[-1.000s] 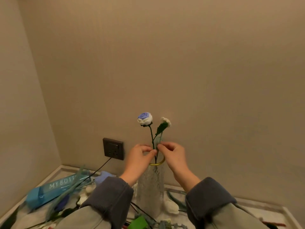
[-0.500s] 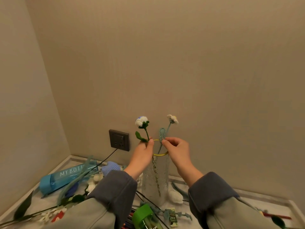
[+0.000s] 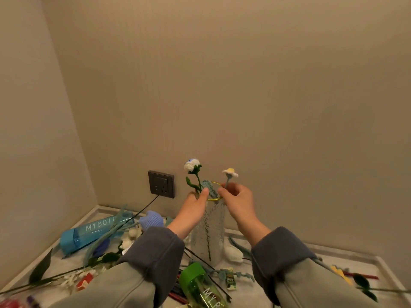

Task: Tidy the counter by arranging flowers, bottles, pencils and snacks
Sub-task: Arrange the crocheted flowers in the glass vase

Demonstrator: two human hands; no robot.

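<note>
Head view, fingers (image 3: 204,191) of left hand (image 3: 193,206) pinching blue-white rose (image 3: 191,164), right hand (image 3: 239,202) pinching pale daisy (image 3: 230,172), ribbed vase (image 3: 210,238)

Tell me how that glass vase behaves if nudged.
Tall and narrow, the vase probably tips easily while the left hand and right hand pinch the rose stem and daisy stem at its rim. Its clear textured wall suggests glass: likely rigid, breakable, not slippery.

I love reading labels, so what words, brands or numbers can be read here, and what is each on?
"MY BOTT": white letters on the blue bottle lying on the counter; stems hide the rest.
"MY": white letters on the green bottle; further letters unclear at the frame edge.
Small snack packet: print too small to read.
Red packet: blurred, unreadable.
</note>
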